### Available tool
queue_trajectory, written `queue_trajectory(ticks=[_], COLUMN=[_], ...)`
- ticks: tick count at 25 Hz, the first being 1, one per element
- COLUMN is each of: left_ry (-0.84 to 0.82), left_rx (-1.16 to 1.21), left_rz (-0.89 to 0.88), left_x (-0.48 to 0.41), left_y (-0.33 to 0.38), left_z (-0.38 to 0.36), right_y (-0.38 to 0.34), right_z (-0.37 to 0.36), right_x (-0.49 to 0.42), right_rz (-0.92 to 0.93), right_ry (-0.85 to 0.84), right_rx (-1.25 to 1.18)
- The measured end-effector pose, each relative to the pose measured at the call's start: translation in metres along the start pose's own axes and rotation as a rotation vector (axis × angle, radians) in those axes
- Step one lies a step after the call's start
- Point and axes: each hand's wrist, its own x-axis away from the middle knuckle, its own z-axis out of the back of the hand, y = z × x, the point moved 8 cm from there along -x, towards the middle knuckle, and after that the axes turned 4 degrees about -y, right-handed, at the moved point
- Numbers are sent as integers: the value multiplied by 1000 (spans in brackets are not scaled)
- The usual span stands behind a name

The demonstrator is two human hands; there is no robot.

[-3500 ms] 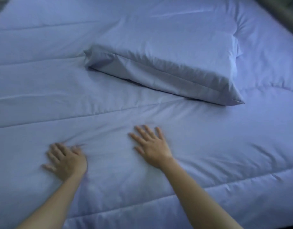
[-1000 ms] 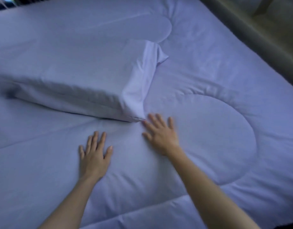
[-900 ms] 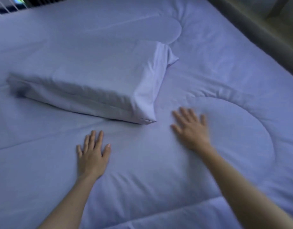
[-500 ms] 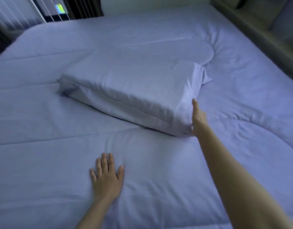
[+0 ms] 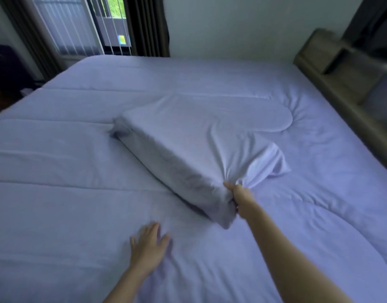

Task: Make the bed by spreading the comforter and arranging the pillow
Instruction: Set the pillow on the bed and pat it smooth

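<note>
A pale lilac quilted comforter [image 5: 68, 215] lies spread across the whole bed. On it, near the middle, lies a pillow [image 5: 183, 147] in a matching lilac case, set at an angle. My right hand [image 5: 239, 196] grips the pillow's near right end, bunching the loose case there, and that corner is raised off the comforter. My left hand [image 5: 150, 247] rests flat on the comforter in front of the pillow, fingers straight and spread.
A wooden headboard [image 5: 341, 84] with a shelf niche runs along the bed's right side. Beyond the far edge are a white wall, dark curtains [image 5: 146, 25] and a window with vertical blinds [image 5: 63, 25]. Dark furniture [image 5: 6, 68] stands at the far left.
My right hand left the comforter, reached the pillow's right end and now grips it, lifting that corner. The left hand stayed flat on the comforter. The view rose to show the room.
</note>
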Motion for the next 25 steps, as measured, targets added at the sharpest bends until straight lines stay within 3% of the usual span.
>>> queue_trajectory(ticks=[2,4,6,9,12,13,16,17,18,21,22,25], left_ry=[-61,-63,-50,-51,-104,-89,-47,-71,-103,-62,-38,-35], left_rx=[511,810,853,825,771,751,830,891,946,1047,1080,1163], left_rz=[44,82,88,175,185,184,179,203,243,274,257,232], left_x=[14,23,42,74,91,93,96,99,101,102,101,97], left_y=[11,14,10,-23,-50,-53,-48,-46,-47,-49,-49,-47], left_z=[21,36,54,62,48,45,38,31,23,18,19,22], right_y=[49,107,153,202,208,201,170,147,117,17,14,61], right_z=[-34,-72,-102,-130,-138,-134,-90,-68,-43,46,62,64], right_x=[48,88,134,196,233,238,221,202,174,98,89,78], right_rz=[-44,-121,-224,-349,-452,-478,-501,-438,-302,250,233,-49], right_ry=[-54,-133,-194,-303,-478,-565,-838,-821,-698,86,180,59], right_rx=[-96,-213,-279,-178,-222,-127,476,605,723,1088,1055,861])
